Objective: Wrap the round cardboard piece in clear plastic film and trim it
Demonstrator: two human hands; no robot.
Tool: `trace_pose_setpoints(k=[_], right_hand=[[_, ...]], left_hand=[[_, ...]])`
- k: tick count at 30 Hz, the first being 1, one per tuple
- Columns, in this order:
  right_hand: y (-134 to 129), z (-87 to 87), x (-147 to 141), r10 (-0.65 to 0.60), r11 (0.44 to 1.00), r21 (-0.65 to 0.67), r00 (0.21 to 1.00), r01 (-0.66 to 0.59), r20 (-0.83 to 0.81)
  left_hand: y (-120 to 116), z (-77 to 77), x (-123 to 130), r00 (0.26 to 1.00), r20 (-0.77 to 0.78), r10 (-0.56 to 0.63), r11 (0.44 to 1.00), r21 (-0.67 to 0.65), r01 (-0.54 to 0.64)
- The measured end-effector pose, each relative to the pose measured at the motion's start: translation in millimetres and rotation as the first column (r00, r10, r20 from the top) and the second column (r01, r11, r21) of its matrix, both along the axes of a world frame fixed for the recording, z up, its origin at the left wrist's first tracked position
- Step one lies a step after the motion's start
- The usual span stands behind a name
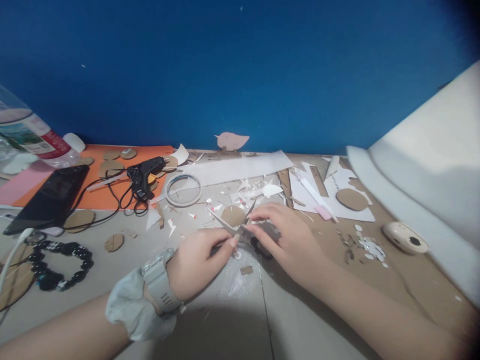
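A pair of scissors point(222, 221) is spread between my hands, its blades apart and pointing away from me. My left hand point(200, 257) closes on it near the pivot, thumb on top. Opposite, my right hand point(287, 240) pinches the scissors with its fingertips; part of a dark handle shows beneath the palm. Beyond the blades lies a round cardboard disc point(233, 215). Below my fingers, a piece of clear bubbly plastic point(234, 287) carries a small brown cardboard scrap point(246, 270). My fingers hide the middle of the scissors.
On the left are a black glue gun point(144, 175) with its cable, orange paper point(108, 192), a phone point(50, 197), a bottle point(41, 137) and a bead bracelet point(60, 265). Behind are a tape roll point(183, 190) and a pink bird cutout point(232, 140). White discs point(371, 247) lie right.
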State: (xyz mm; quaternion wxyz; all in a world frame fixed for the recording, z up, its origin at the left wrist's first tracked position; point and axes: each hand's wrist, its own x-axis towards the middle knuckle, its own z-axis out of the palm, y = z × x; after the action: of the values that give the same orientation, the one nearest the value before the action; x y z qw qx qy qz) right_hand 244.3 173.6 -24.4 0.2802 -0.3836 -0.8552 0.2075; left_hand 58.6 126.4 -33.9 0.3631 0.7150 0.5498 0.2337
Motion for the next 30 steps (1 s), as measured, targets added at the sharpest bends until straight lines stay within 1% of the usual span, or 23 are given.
trace_pose_setpoints(k=[6,13,20,30], right_hand=[[-0.7,0.1,-0.8,-0.024,0.998,-0.061,1.0,0.024,0.005],[-0.1,0.5,0.1,-0.032,0.997,-0.078,0.999,0.031,-0.014],[-0.7,-0.1,-1.0,-0.036,0.995,-0.094,0.999,0.035,-0.018],[-1.7,-0.6,-1.5,-0.054,0.993,-0.107,0.998,0.052,-0.017]], left_hand=[[0.0,1.9,-0.8,1.0,0.013,-0.008,1.0,0.006,0.008],[0.4,1.9,-0.4,1.0,0.008,-0.023,1.0,0.012,0.023],[0.8,1.2,-1.8,0.999,0.02,-0.046,0.999,-0.014,0.046],[2.3,-0.5,-2.1,0.998,0.037,-0.049,0.999,-0.017,0.049]])
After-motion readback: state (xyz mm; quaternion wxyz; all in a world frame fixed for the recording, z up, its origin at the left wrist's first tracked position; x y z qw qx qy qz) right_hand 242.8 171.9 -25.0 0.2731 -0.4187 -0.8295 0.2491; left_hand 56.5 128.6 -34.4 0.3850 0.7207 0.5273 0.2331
